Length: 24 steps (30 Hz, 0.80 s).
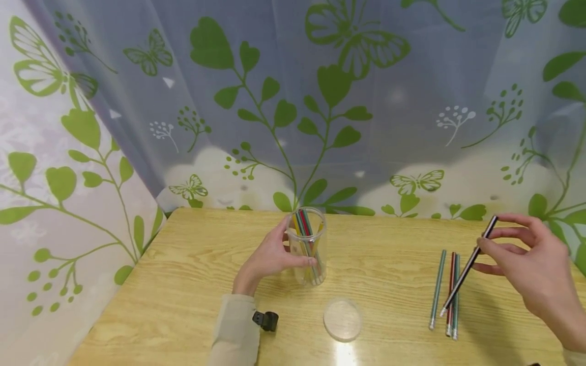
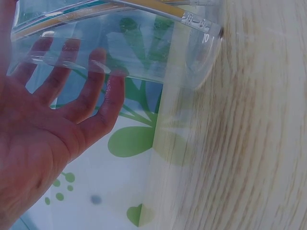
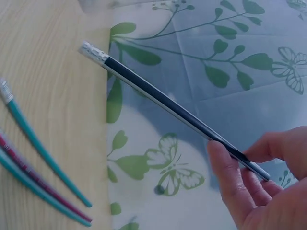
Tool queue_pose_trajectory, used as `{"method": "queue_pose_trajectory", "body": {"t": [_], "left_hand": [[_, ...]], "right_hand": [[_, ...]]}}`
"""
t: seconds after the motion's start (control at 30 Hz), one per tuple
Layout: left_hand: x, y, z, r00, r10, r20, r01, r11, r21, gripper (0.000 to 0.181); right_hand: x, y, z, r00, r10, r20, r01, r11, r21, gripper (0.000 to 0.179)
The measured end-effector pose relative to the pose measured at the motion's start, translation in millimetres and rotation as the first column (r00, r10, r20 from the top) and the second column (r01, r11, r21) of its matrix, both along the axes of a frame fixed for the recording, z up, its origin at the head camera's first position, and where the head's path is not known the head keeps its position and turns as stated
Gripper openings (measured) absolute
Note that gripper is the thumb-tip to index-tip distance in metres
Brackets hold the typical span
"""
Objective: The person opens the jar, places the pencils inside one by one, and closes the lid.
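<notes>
A clear plastic jar [image 1: 320,264] stands on the table with several pencils [image 1: 304,223] leaning inside, some yellow, red and teal. My left hand [image 1: 274,251] holds the jar from its left side, thumb across the front and fingers behind. In the left wrist view those fingers [image 2: 108,103] curve around the clear wall. Above the table at right, my right hand [image 1: 533,254] pinches a black-and-white striped pencil [image 1: 469,267] near its upper end, the silver eraser end tilted down. Below it lie two teal pencils [image 1: 437,290] and a red one [image 1: 450,300].
A round clear lid [image 1: 342,320] lies flat in front of the jar. The wood-grain table [image 1: 183,284] ends at a curtain [image 1: 256,127] printed with leaves and butterflies. A black strap piece [image 1: 266,321] sits at the left wrist.
</notes>
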State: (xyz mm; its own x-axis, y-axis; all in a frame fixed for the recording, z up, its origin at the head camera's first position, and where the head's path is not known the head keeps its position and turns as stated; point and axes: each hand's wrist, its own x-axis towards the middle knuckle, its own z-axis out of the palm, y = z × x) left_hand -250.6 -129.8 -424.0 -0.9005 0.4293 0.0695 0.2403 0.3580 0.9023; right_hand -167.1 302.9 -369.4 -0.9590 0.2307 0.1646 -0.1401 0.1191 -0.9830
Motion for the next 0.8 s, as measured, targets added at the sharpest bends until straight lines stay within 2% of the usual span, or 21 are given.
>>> {"method": "queue_pose_trajectory", "body": {"t": [0.13,0.4,0.63,0.8], "left_hand": [[0.0,-0.4,0.2,1.0,0.005,0.002,-0.005,1.0,-0.008,0.101],[0.0,-1.1,-0.6,1.0,0.008,0.004,-0.008,1.0,-0.008,0.102],[0.5,-0.7,0.5,1.0,0.003,0.008,-0.003,1.0,-0.003,0.102],[0.4,0.0,1.9,1.0,-0.004,0.005,0.004,1.0,0.003,0.101]], "right_hand": [[-1.7,-6,5.4,0.996,0.014,-0.085,-0.024,0.993,-0.116,0.052],[-8.4,-22,17.5,0.982,0.022,-0.188,-0.064,0.973,-0.222,0.054],[-11.2,-39,30.4,0.971,-0.007,-0.238,-0.066,0.953,-0.297,0.054],[-14.6,-51,38.6,0.963,-0.03,-0.27,-0.076,0.925,-0.372,0.054]]}}
